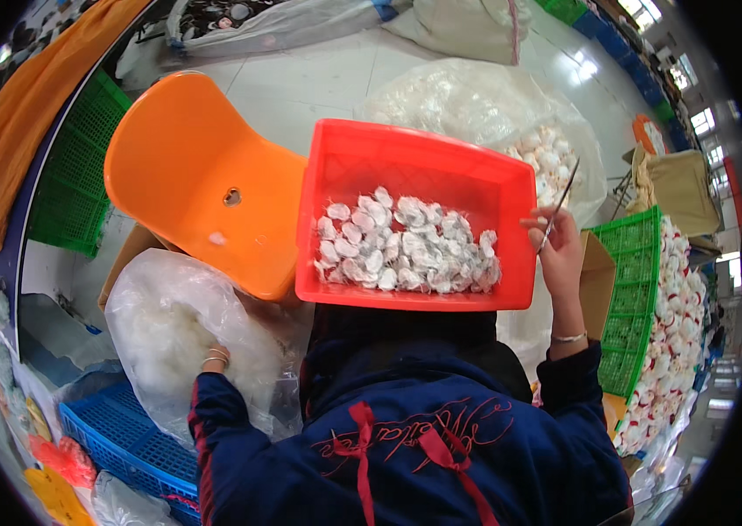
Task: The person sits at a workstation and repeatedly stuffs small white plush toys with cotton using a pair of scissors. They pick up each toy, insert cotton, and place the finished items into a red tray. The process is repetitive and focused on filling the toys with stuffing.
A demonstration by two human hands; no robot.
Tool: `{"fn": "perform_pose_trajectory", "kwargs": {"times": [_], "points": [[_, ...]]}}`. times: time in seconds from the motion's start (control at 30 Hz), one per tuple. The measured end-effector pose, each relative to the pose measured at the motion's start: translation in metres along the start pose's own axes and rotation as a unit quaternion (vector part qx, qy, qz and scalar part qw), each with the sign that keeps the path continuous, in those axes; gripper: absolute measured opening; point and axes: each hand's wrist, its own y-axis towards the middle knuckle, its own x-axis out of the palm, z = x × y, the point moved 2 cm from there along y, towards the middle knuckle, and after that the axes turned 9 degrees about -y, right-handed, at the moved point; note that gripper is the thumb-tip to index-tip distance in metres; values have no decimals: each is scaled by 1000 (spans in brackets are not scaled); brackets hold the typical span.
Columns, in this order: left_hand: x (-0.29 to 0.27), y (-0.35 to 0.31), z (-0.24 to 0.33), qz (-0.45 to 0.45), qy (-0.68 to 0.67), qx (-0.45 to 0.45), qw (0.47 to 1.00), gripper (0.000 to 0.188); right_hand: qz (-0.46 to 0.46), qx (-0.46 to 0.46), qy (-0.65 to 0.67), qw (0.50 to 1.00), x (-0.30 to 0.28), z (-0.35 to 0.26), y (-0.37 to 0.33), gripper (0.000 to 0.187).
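Note:
My left hand (216, 358) reaches into a clear plastic bag of white fluffy stuffing (165, 337). Its fingers are mostly hidden there, so I cannot see whether they grip any fluff. Raised beside the right rim of a red plastic bin (419, 302), my right hand (561, 256) is closed around a slim, pointed metal tool (564, 195), whose tip points up and away. Whether the tool is scissors or forceps is unclear. Inside the bin, which rests at my lap, lie many small, roundish, silvery-white pieces (388, 245) with wispy edges.
An orange plastic chair (187, 175) stands at the far left of the bin. Behind the bin lies a big clear bag (458, 96) with white round pieces. Right of me is a green crate (634, 307) beside heaped white-and-red pieces (673, 333). A blue crate (125, 438) sits at the lower left.

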Motion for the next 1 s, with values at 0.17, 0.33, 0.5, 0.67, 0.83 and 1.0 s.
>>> {"fn": "perform_pose_trajectory", "kwargs": {"times": [0.17,0.33,0.5,0.67,0.83,1.0], "points": [[-83,-20,2,7,7,25,1000,39,-134,-84,-150,976,33,-28,26,28],[-192,-60,39,41,-37,27,998,47,-352,-343,-181,852,151,-68,49,43],[-238,-106,29,263,-13,24,964,37,-448,-452,-216,741,233,-37,35,41],[-269,-141,-16,345,-240,59,905,32,-501,-421,-227,721,184,-17,32,37],[-312,-173,-22,425,-182,156,873,36,-453,-385,-409,692,91,0,39,34],[-363,-209,-2,452,-370,233,777,42,-372,-402,-298,782,92,-33,31,40]]}}
